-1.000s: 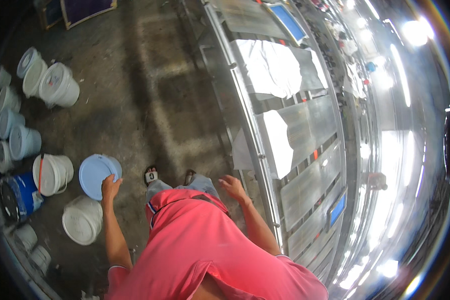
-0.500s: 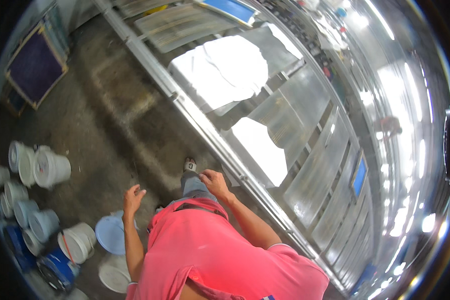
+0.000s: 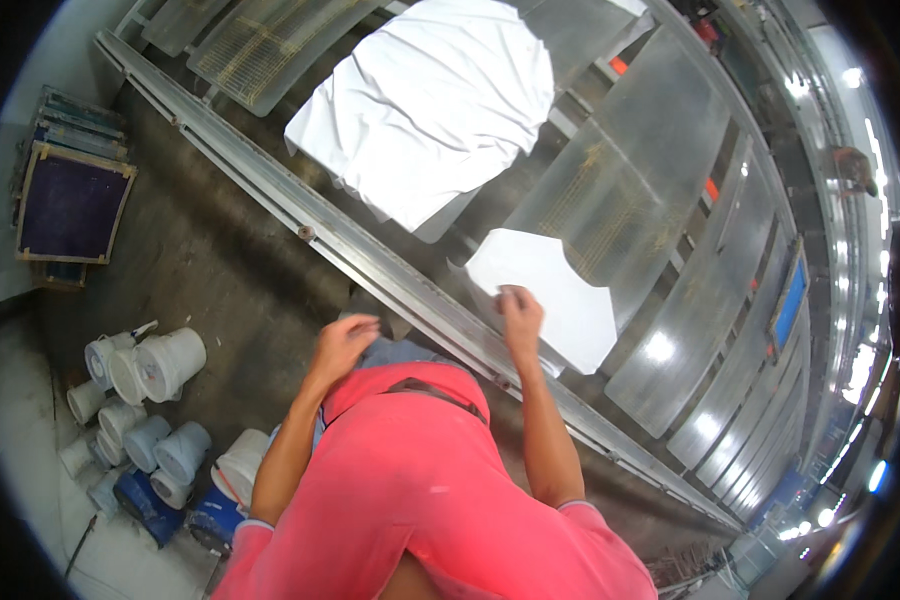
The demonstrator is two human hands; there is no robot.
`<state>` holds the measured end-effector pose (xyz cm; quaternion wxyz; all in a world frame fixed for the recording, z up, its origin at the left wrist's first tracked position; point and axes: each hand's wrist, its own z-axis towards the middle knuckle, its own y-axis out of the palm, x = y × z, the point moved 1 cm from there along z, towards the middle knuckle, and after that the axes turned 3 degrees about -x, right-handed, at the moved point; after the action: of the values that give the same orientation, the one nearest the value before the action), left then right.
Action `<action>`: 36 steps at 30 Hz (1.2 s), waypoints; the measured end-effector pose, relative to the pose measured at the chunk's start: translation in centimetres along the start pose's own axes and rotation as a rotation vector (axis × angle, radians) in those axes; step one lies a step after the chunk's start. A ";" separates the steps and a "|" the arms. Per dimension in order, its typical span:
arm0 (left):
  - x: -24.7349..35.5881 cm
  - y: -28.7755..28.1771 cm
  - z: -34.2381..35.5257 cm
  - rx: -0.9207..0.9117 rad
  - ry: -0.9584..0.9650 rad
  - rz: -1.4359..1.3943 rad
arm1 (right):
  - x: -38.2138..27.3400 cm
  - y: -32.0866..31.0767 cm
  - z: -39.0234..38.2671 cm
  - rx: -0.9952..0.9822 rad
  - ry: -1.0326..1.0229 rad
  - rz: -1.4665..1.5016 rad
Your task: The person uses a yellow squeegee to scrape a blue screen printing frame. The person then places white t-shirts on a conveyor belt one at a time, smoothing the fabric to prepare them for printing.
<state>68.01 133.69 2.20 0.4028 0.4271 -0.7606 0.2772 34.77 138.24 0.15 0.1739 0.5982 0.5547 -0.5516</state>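
My right hand [image 3: 520, 318] is over the near edge of a flat white cut cloth piece [image 3: 560, 300], which has a curved notch on its far side. Its fingers are loosely bent, and nothing shows in them; whether the fingertips touch the cloth, I cannot tell. My left hand [image 3: 344, 345] hangs in front of my waist, just short of the metal rail [image 3: 305, 233], with fingers loosely stretched and nothing visible in it. Farther off to the left, a heap of rumpled white cloth [image 3: 430, 110] lies on a grey panel of the long table.
Grey panels [image 3: 620, 170] run along the table with gaps between them. A blue-faced frame [image 3: 788, 300] lies on its right part. Framed screens [image 3: 75, 205] lean by the left wall. White buckets [image 3: 168, 362] and blue containers [image 3: 150, 505] stand on the floor at lower left.
I am closer to the table. My right hand has moved from before my body to the flat white cloth piece. My left hand has come inward and up toward the rail.
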 end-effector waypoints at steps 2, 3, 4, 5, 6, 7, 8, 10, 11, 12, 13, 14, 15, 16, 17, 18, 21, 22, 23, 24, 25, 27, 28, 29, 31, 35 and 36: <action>3.1 1.7 3.5 -0.133 0.021 0.076 | -0.4 -1.9 -0.6 0.111 0.109 0.130; 4.1 2.5 5.5 -0.198 0.094 0.159 | -0.2 -2.9 -1.2 0.166 0.146 0.109; 4.7 3.1 7.4 -0.266 0.166 0.239 | 0.1 -3.9 -2.1 0.223 0.186 0.086; 5.2 3.4 8.8 -0.310 0.172 0.277 | 0.5 -4.8 -3.2 0.289 0.224 0.094; 5.7 3.5 10.0 -0.352 0.176 0.311 | 0.7 -5.5 -4.7 0.353 0.262 0.096; 6.1 3.1 11.0 -0.388 0.190 0.341 | 0.8 -6.2 -6.3 0.406 0.296 0.080; 6.4 2.6 11.7 -0.455 0.149 0.331 | 0.8 -6.8 -7.7 0.459 0.318 0.067; 6.6 1.7 12.7 -0.579 0.069 0.304 | 1.6 -6.6 -10.5 0.632 0.411 0.195; 6.1 1.1 12.9 -0.594 0.070 0.315 | 1.6 -5.8 -11.2 0.628 0.434 0.188; 5.9 0.4 13.0 -0.606 0.050 0.294 | 1.2 -4.7 -11.9 0.623 0.465 0.178; 5.8 -0.3 13.1 -0.613 0.028 0.269 | 0.9 -3.7 -12.2 0.614 0.494 0.165; 5.7 -1.0 13.1 -0.615 0.005 0.242 | 0.6 -2.8 -11.7 0.541 0.505 0.084; 6.1 -2.0 12.8 -0.705 -0.044 0.156 | 0.1 -1.6 -11.1 0.475 0.519 0.008; 6.7 -3.2 12.7 -0.789 -0.089 0.069 | -0.4 0.0 -10.1 0.406 0.529 -0.066; 6.7 -4.0 12.4 -0.854 -0.134 -0.024 | -2.8 1.9 -8.1 0.334 0.506 -0.096; 5.9 -4.7 11.9 -0.987 -0.185 -0.140 | -4.6 3.1 -6.4 0.249 0.390 -0.235; 2.3 -6.6 10.3 -1.356 -0.348 -0.343 | -8.2 5.8 -2.2 -0.011 0.108 -0.559; 0.6 -6.9 10.0 -1.331 -0.395 -0.294 | -9.4 5.9 -0.8 -0.077 -0.028 -0.675; -1.6 -7.2 9.7 -1.303 -0.439 -0.247 | -10.4 6.3 0.9 -0.145 -0.177 -0.785; -4.1 -7.1 9.4 -1.282 -0.484 -0.191 | -10.9 6.7 2.1 -0.202 -0.329 -0.883; -7.1 -6.3 9.1 -1.179 -0.463 -0.135 | -10.9 7.0 3.1 -0.285 -0.370 -1.001; -12.8 -4.2 9.4 -0.911 -0.353 -0.015 | -10.4 7.8 5.1 -0.449 -0.408 -1.188; -14.5 -3.1 10.2 -0.769 -0.250 0.133 | -9.9 8.4 5.7 -0.497 -0.416 -1.250; -15.9 -1.5 10.8 -0.575 -0.167 0.220 | -9.4 9.1 6.4 -0.544 -0.422 -1.313; -17.2 1.7 13.1 -0.329 -0.100 0.179 | -8.6 11.2 8.1 -0.637 -0.433 -1.427; -18.1 8.5 16.1 -0.153 -0.120 -0.183 | -5.4 13.1 9.3 -0.670 -0.439 -1.446; -18.0 10.1 16.5 -0.144 -0.133 -0.293 | -4.9 13.5 9.5 -0.661 -0.454 -1.456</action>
<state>58.56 133.57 -22.47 0.4170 0.5208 -0.7332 0.1316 42.98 123.77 -4.32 0.0480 -0.1180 0.8878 -0.4422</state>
